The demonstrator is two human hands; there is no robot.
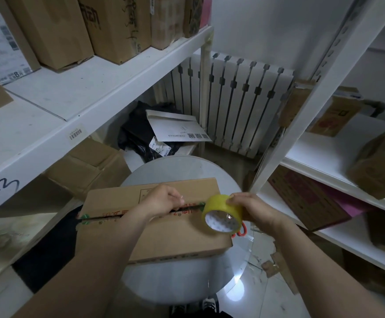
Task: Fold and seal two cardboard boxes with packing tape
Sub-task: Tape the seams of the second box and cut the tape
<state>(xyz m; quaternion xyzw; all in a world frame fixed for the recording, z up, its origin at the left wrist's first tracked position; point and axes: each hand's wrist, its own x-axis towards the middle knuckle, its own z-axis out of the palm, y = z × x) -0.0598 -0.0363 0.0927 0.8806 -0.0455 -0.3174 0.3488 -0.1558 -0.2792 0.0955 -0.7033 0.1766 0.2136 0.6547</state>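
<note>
Step in hand: taping the top seam of the first box.

- The box (187, 237) is lying flat on the round table (182, 278), between the two shelf units. Its top flaps are folded down and meeting along the seam (104, 218), which is showing as a dark gap running left to right. No tape is visibly lying along the seam's left part.
- The right hand (248, 208) is gripping the yellow tape roll (222, 213), fingers wrapped over its outer rim, and is holding it just above the box's right end, at the end of the seam.
- The left hand (161, 199) is sitting on the seam near its middle with fingers curled. It is probably pinching the free end of the tape, but the strip is too faint to confirm, so its grasp cannot be told.
- The hands are working near each other, not touching.
- Red handles (240, 231) are showing just under the roll at the box's right edge. They likely belong to scissors.

Next move, as a judgement: the tape end needs anchoring on the box and pressing flat, then the roll needs drawing along the full seam under steady tension, with the strip centred so that it is bridging both flaps. The cut follows — the red-handled tool is within reach. A second box for sealing is not identifiable among the cartons on the shelves.
</note>
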